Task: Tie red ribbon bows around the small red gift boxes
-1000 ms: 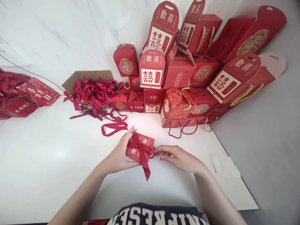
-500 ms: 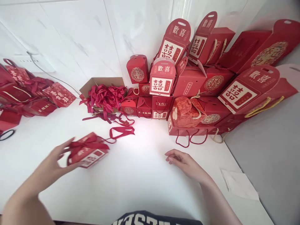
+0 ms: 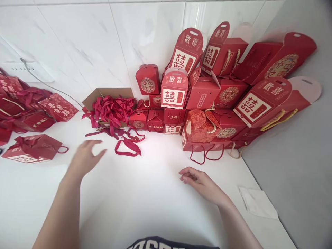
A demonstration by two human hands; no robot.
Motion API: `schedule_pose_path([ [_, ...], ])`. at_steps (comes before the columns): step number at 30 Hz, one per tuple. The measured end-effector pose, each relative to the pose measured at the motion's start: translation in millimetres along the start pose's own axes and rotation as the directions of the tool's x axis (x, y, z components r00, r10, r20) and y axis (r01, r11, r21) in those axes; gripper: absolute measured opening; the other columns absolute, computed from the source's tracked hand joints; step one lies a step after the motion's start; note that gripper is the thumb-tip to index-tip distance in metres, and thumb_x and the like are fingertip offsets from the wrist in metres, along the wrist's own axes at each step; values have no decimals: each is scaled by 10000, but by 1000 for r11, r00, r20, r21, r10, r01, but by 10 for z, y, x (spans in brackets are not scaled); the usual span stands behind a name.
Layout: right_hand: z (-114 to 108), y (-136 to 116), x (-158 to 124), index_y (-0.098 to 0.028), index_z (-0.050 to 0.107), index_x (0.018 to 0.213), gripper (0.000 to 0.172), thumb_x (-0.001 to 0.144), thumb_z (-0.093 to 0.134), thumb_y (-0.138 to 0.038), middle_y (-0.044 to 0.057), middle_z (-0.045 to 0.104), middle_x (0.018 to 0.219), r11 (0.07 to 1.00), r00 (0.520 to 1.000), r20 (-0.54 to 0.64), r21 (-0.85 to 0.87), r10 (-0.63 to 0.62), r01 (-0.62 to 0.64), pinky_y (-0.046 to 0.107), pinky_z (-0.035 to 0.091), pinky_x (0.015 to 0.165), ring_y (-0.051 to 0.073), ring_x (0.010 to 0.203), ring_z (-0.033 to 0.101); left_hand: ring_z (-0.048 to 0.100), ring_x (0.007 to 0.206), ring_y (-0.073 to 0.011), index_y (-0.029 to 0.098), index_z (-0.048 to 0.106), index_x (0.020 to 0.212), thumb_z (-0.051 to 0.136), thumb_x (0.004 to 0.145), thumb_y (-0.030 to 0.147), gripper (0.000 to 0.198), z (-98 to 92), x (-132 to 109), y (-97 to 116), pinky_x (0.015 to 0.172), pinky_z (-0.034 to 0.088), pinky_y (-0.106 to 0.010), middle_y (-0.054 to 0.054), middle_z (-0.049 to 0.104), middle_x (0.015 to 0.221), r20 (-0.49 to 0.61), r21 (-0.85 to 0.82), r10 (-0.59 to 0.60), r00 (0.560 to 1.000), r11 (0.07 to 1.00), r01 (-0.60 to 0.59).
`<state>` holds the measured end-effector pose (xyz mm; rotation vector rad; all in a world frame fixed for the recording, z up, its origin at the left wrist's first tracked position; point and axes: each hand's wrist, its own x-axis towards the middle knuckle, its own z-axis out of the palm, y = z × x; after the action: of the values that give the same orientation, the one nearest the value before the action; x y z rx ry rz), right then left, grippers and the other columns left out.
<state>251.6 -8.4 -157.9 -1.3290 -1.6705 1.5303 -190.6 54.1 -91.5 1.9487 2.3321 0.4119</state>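
My left hand (image 3: pixel 86 156) hovers over the white table with thumb and fingers spread, holding nothing. To its left lies a red gift box (image 3: pixel 38 147) tied with a ribbon bow, apart from the hand. Ahead and to its right is a loose loop of red ribbon (image 3: pixel 127 148) on the tabletop. Beyond it stands an open cardboard box (image 3: pixel 111 91) heaped with crumpled red ribbons (image 3: pixel 112 109). My right hand (image 3: pixel 193 177) rests at the middle right, fingers loosely curled and a little apart, with nothing visible in them.
Stacked red gift boxes (image 3: pixel 201 95) with rope handles fill the back right against the wall. More red boxes and a patterned card (image 3: pixel 59 106) lie at the far left. A cable (image 3: pixel 52 83) runs down the wall. A white tissue (image 3: pixel 258 203) lies near the right edge.
My left hand has let go of the bow-tied gift box, which now sits farther left. The hand has moved away from it toward the ribbons. My right hand has barely moved.
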Motion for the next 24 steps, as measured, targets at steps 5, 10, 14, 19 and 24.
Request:
schedule_pose_path([
  [5, -51, -114, -57, -214, 617, 1078, 256, 938, 501, -393, 47, 684, 970, 999, 999, -16, -43, -29, 28, 317, 462, 819, 196, 934, 627, 542, 1088, -272, 213, 597, 1174, 590, 784, 550, 516, 351, 139, 344, 934, 464, -372, -91, 555, 1182, 318, -174, 397, 861, 917, -359],
  [10, -114, -262, -118, -232, 631, 1068, 230, 948, 487, -367, 33, 696, 980, 990, 998, 3, -125, -65, 65, 298, 463, 803, 182, 915, 634, 586, 914, -249, 186, 688, 765, 565, 801, 488, 328, 436, 189, 539, 823, 483, -349, -83, 628, 938, 378, -206, 403, 833, 914, -349],
  [14, -197, -541, -105, -249, 663, 1013, 199, 939, 504, -345, 15, 704, 984, 963, 991, 53, -236, -122, 131, 271, 460, 743, 167, 868, 634, 596, 718, -176, 187, 664, 836, 566, 821, 522, 350, 162, 157, 878, 662, 489, -291, -39, 672, 840, 445, -398, 377, 812, 896, -198],
  [19, -222, -1021, 68, -231, 714, 938, 259, 944, 499, -375, 19, 732, 951, 937, 968, 41, -241, -249, 252, 284, 476, 794, 179, 880, 656, 683, 804, -215, 141, 713, 883, 637, 820, 468, 342, -231, -6, 1568, 718, 549, -315, -93, 731, 854, 417, -742, 475, 775, 671, -13],
  [24, -87, -1232, 316, -228, 719, 1074, 360, 917, 524, -485, 25, 730, 1038, 928, 936, -63, 121, -347, 353, 339, 504, 903, 217, 1019, 654, 703, 795, -203, 145, 742, 920, 682, 811, 385, 271, -290, -195, 2122, 737, 573, -310, -73, 751, 850, 278, -870, 551, 787, 491, -36],
])
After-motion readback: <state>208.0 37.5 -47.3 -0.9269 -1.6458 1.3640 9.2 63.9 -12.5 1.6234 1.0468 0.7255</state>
